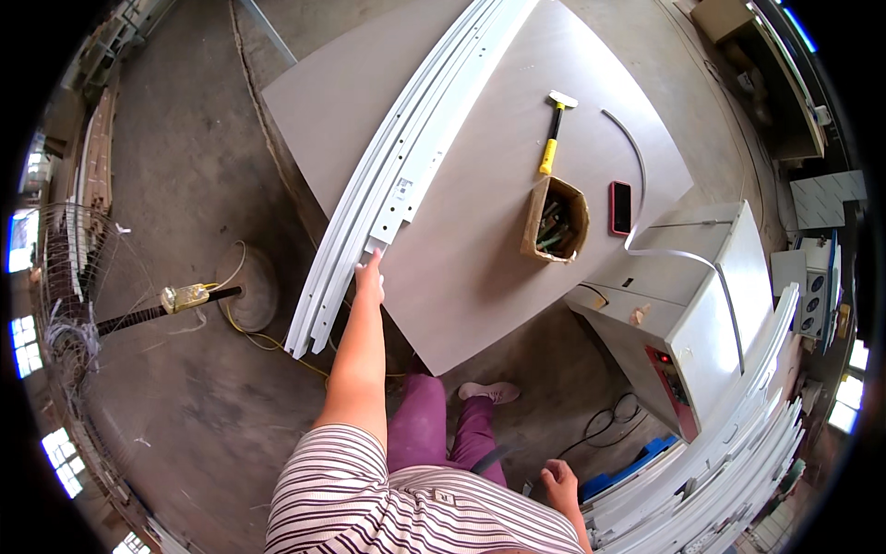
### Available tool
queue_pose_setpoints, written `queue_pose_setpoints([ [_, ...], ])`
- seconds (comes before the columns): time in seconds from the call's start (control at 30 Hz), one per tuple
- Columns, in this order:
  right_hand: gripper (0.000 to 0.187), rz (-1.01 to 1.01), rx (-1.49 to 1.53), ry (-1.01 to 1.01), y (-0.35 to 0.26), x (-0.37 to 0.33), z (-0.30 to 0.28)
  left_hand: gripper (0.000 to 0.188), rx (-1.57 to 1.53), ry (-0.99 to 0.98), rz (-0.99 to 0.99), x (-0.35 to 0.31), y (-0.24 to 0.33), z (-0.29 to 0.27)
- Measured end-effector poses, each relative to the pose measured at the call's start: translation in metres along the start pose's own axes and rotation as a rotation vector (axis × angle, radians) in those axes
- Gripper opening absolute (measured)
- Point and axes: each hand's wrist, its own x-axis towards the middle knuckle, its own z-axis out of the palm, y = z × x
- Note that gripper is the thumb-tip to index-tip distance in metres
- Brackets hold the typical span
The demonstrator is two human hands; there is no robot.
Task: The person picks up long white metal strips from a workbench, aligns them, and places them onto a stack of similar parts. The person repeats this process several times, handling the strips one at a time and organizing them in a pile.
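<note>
A bundle of long white profiles (406,120) with small holes lies across the left part of a grey tabletop (443,305), its near end reaching past the table's edge. My left arm is stretched out, and my left hand (369,275) is closed at the near end of the innermost white profile (390,220). The fingers partly hide that end. Low beside my right hip is my right hand (560,482), its fingers curled. Whatever it may hold is hidden.
On the table are a yellow-and-black scraper (552,148), an open box (533,226) of small dark pieces, a red-edged phone (620,208) and a curved strip (637,152). A white cabinet (711,305) and stacked white profiles (683,508) stand right; a round-based stand (251,286) is left.
</note>
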Motion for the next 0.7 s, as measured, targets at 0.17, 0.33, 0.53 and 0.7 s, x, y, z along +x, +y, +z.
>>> queue_pose_setpoints([
  [0.17, 0.029, 0.190, -0.080, -0.102, -0.003, 0.008, 0.022, 0.082, -0.107, 0.121, 0.050, 0.018, 0.020, 0.057],
  [0.33, 0.029, 0.198, -0.166, -0.192, -0.018, 0.030, 0.027, 0.096, 0.158, 0.069, 0.132, 0.070, -0.001, 0.069],
  [0.53, 0.027, 0.177, 0.081, -0.134, -0.043, 0.054, 0.043, 0.098, 0.825, 0.256, 0.524, 0.051, 0.027, 0.112],
  [0.7, 0.026, 0.198, 0.142, -0.156, -0.043, 0.063, 0.057, 0.099, 0.711, 0.155, 0.554, 0.060, 0.013, 0.110],
])
